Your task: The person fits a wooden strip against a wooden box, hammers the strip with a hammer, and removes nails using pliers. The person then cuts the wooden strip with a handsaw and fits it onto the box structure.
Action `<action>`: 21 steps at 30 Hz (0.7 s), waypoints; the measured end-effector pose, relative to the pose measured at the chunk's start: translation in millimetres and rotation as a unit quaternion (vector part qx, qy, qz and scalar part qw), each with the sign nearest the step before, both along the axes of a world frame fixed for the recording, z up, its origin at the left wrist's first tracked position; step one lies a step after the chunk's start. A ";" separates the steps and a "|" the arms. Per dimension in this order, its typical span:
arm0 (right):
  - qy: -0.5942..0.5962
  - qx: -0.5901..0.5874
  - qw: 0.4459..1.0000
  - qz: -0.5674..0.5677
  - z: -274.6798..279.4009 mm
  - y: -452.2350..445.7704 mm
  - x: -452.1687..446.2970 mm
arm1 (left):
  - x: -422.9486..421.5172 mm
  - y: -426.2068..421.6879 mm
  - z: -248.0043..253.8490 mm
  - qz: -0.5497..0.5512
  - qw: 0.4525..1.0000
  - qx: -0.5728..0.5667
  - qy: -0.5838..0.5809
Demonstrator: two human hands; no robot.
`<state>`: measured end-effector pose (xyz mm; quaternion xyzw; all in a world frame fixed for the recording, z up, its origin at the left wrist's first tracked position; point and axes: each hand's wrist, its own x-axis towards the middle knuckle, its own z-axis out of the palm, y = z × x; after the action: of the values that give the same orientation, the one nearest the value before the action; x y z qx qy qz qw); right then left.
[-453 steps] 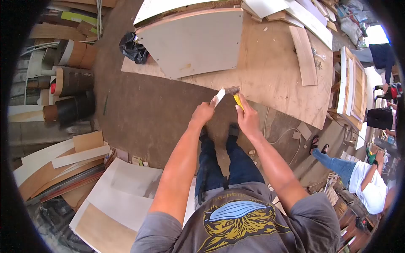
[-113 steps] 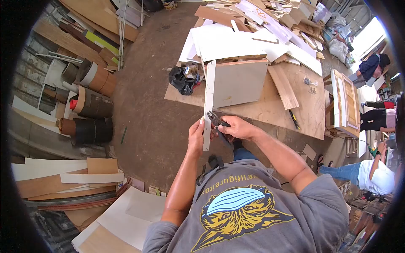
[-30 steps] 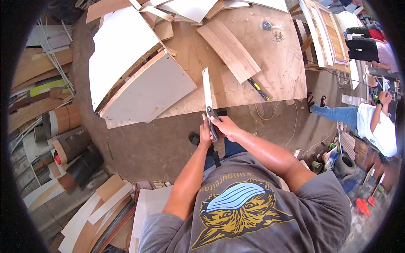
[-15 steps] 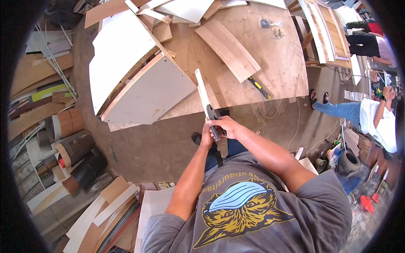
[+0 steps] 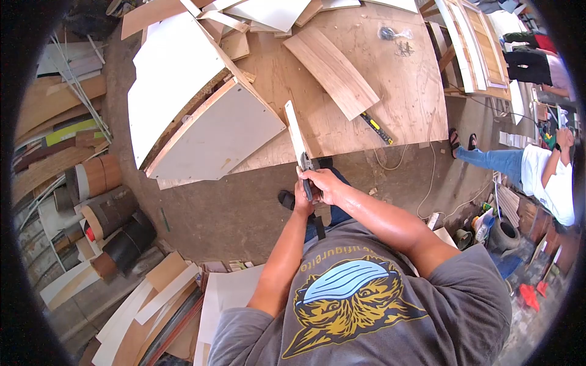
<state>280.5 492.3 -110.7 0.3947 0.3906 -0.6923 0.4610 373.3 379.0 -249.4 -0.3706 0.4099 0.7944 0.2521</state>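
A narrow white strip points away from me, its far end over the edge of the plywood tabletop. My left hand is closed around its near part. Dark-handled pliers are in my right hand, with their jaws against the strip close to my left fingers. The two hands are side by side and nearly touching. Whatever lies between the jaws is too small to make out.
On the tabletop are a white and grey panel box, a wooden board, a yellow and black cutter and a small plastic bag. Rolls and boards lie at left. A person in white works at right.
Since the earliest frame, pliers have replaced the yellow tool in my right hand, and the yellow and black cutter lies on the tabletop. In the last half second the hands have barely moved.
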 end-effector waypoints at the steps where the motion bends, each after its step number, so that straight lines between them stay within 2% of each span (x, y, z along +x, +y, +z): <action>1: -0.010 0.010 1.000 0.013 6.3 -1.0 -3.7 | -3.2 0.1 7.8 -0.002 1.000 -0.010 -0.018; 4: -0.032 0.023 0.998 0.053 15.5 -2.0 -14.6 | -15.1 -5.7 33.7 -0.013 0.999 0.045 0.006; 7: -0.054 0.005 0.994 0.094 10.7 4.1 -23.9 | -25.3 5.2 59.2 0.027 0.999 0.022 0.037; 10: -0.056 -0.002 0.993 0.102 13.1 9.6 -30.0 | -24.3 -4.6 45.0 -0.029 0.997 0.041 0.056; 11: -0.029 -0.025 0.993 0.111 2.7 15.2 -25.9 | -20.6 -11.7 26.0 -0.028 0.995 0.071 0.060; 14: 0.019 -0.133 0.989 0.064 -7.0 25.8 -12.0 | -53.3 -8.5 97.9 -0.014 0.999 0.032 -0.028; 15: 0.017 -0.162 0.985 0.063 -11.9 27.2 -10.3 | -51.3 -6.9 91.0 -0.014 1.000 -0.003 -0.027; 17: 0.013 -0.176 0.983 0.054 -21.1 26.1 -6.6 | -47.7 -10.9 79.8 -0.016 0.998 0.035 -0.046; 21: 0.018 -0.221 0.973 0.060 -15.8 32.1 -15.7 | -45.7 -15.6 76.1 -0.012 0.988 0.153 -0.002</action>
<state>264.8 524.5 -126.5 0.2469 0.2592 -0.7395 0.5701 327.6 363.4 -173.2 -0.3240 0.2880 0.8439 0.3161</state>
